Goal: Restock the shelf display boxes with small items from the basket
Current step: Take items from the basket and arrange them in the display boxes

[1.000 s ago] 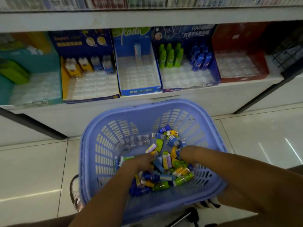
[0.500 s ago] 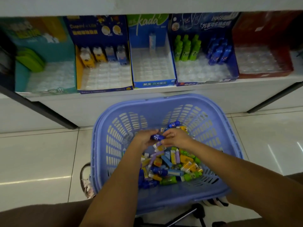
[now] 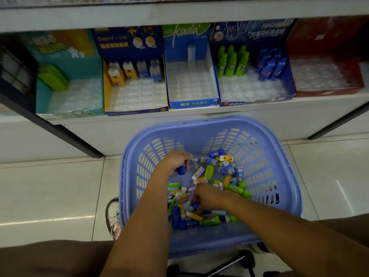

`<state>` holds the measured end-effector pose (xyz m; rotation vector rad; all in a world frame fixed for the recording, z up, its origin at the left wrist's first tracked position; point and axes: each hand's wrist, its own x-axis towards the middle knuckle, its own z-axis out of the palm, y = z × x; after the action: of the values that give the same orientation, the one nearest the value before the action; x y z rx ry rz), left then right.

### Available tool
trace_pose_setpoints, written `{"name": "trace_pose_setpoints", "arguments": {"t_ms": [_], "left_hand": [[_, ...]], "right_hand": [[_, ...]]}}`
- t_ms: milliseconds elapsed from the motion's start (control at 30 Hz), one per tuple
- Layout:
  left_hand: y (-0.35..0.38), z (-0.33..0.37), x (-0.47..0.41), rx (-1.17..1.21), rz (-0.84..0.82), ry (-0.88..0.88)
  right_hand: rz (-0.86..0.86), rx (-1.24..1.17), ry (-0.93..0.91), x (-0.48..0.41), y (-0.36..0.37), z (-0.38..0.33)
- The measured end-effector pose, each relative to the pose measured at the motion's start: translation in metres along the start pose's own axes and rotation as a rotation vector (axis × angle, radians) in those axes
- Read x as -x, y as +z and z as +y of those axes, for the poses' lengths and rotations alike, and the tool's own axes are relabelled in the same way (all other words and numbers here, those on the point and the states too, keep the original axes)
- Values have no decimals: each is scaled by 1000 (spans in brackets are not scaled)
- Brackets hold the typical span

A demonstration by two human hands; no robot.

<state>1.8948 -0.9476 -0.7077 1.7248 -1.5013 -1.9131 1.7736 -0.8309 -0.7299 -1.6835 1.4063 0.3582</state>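
Two bare hands reach into one lilac basket (image 3: 199, 126) set before a shelf (image 3: 239, 111). The left hand (image 3: 173, 161) has its fingers (image 3: 184, 156) curled round one dark blue item (image 3: 181, 170), held just above the heap. The right hand (image 3: 207, 194) has its fingers (image 3: 196, 204) bent down into the heap of small items (image 3: 209, 219), blue, green, yellow and purple, too many to count. Whether those fingers grip anything cannot be told.

Well beyond both sets of fingers, five display boxes stand side by side:
- One teal box (image 3: 79, 64).
- One navy and yellow box (image 3: 135, 112) holding four figures (image 3: 132, 71), two yellow and two blue.
- One blue box (image 3: 193, 103) holding one upright stick (image 3: 191, 53).
- One dark blue box (image 3: 255, 101) with green bottles (image 3: 232, 60) and blue bottles (image 3: 271, 64), too blurred to count.
- One red box (image 3: 327, 91).
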Motion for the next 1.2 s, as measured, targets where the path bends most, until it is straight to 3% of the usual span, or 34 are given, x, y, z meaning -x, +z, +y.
{"name": "trace_pose_setpoints", "arguments": {"t_ms": [100,200,267,400,533,700,833,967,1033,1200], "left_hand": [[0,19,11,-64,-167,34],[0,46,22,-192,-441,30],[3,66,28,-231,-558,52],[19,105,36,-170,-476,232],[36,135,45,10,-495,417],[46,157,51,41,-441,505],[53,163,51,148,-430,454],[60,169,46,434,-280,284],[61,172,45,548,-257,231],[60,176,48,757,-355,196]], "right_hand": [[102,-414,46,14,-37,14],[275,-853,0,42,-94,25],[413,-907,-73,64,-131,29],[557,-987,-198,103,-182,30],[637,-962,-327,134,-207,31],[735,-889,-277,153,-222,36],[824,-887,-248,159,-234,41],[1202,-755,-150,155,-268,57],[1308,-628,-119,148,-292,64],[1274,-314,52,109,-332,88]]}}
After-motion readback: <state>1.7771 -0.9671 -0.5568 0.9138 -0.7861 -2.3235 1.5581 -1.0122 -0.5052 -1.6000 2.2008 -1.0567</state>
